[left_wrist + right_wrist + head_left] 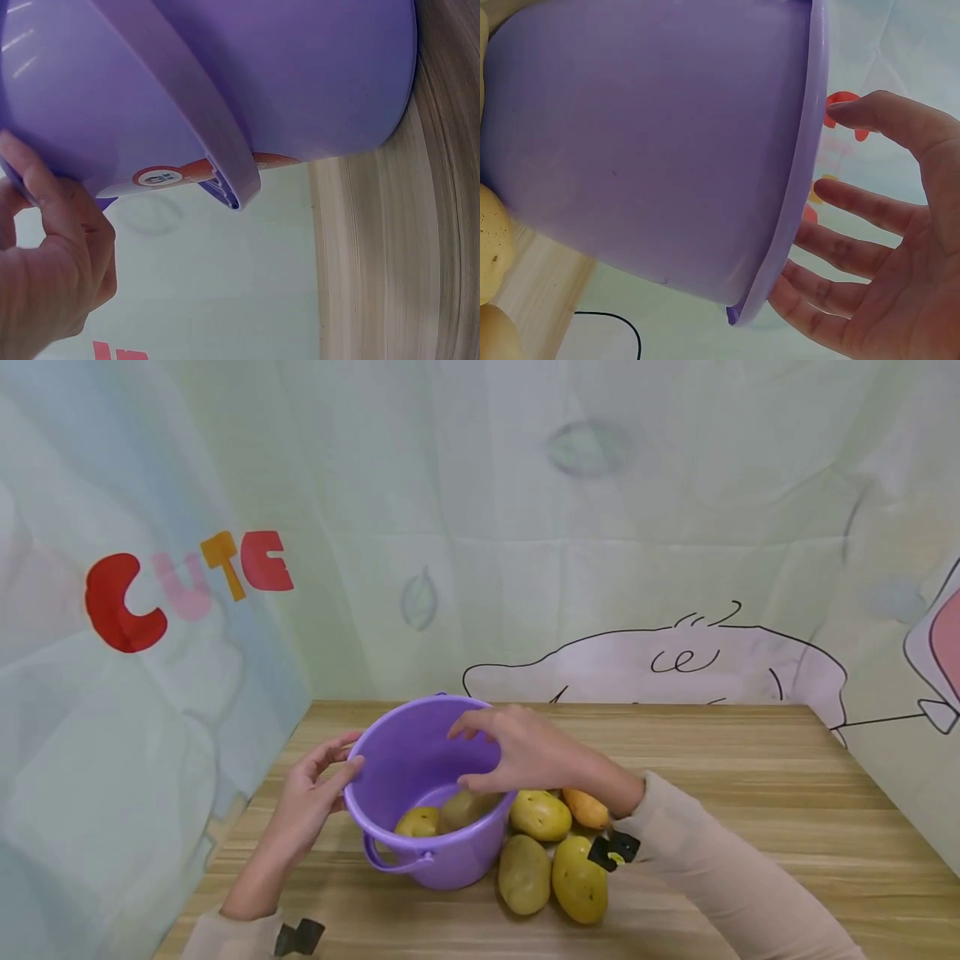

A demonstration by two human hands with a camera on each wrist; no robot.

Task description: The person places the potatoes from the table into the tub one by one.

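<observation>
A purple bucket (467, 858) stands on the table, its mouth tilted toward me. My left hand (303, 802) pinches the bucket's left rim, the thumb over the edge; in the left wrist view the same hand (56, 262) bends its fingers at the rim. Over the opening hovers my right hand (525, 752), fingers spread and loosely bent, holding nothing. The right wrist view has this hand (885, 262) beside the rim, palm bare. Inside the bucket lie a yellow potato (417, 822) and a browner potato (461, 812), partly hidden by the near wall.
Right of the bucket sit a yellow potato (540, 816), a brownish potato (524, 875), another yellow potato (577, 885) and an orange, elongated item (587, 810) partly behind my right wrist. The bucket's handle (397, 862) hangs at its front. A printed curtain (375, 610) rises behind the wooden table (735, 777).
</observation>
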